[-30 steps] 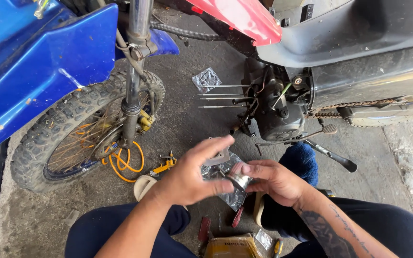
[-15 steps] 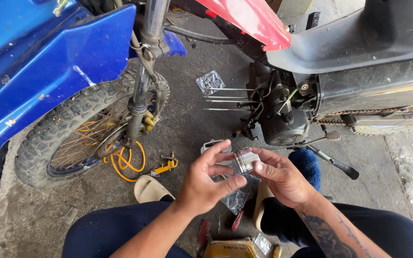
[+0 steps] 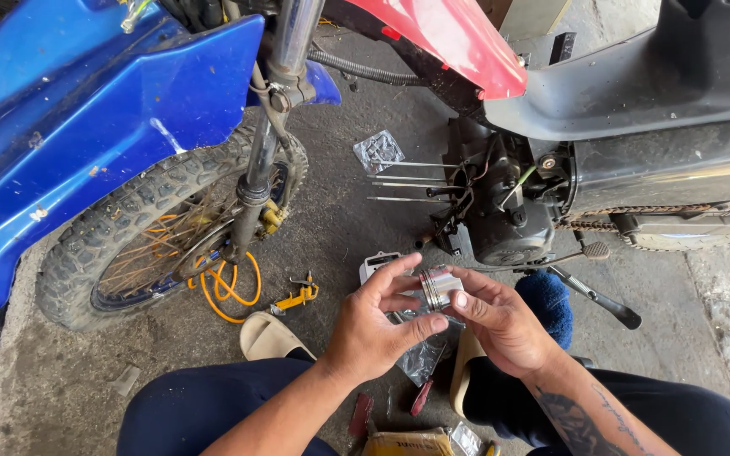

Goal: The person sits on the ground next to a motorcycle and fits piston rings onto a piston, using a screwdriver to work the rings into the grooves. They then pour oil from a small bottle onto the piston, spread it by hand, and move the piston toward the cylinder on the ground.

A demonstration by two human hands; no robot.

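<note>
Both hands hold a small silver metal piston [image 3: 438, 288] in front of me. My left hand [image 3: 373, 325] grips it from the left with thumb and fingertips. My right hand [image 3: 500, 319] supports it from the right and below. A clear plastic bag [image 3: 420, 359] hangs under the hands. Beyond them is the opened engine [image 3: 500, 211] of a red and grey motorbike, with several long bare studs [image 3: 411, 179] sticking out to the left.
A blue motorbike's fender [image 3: 86, 135] and knobby front wheel [image 3: 154, 236] fill the left. An orange air hose [image 3: 230, 283] with a yellow nozzle [image 3: 297, 295] lies on the concrete. A beige sandal [image 3: 270, 336], a kick lever [image 3: 597, 295] and a cardboard box [image 3: 407, 443] are close by.
Both hands have risen slightly with the piston and turned it; my view has shifted a little, with the bikes staying put.
</note>
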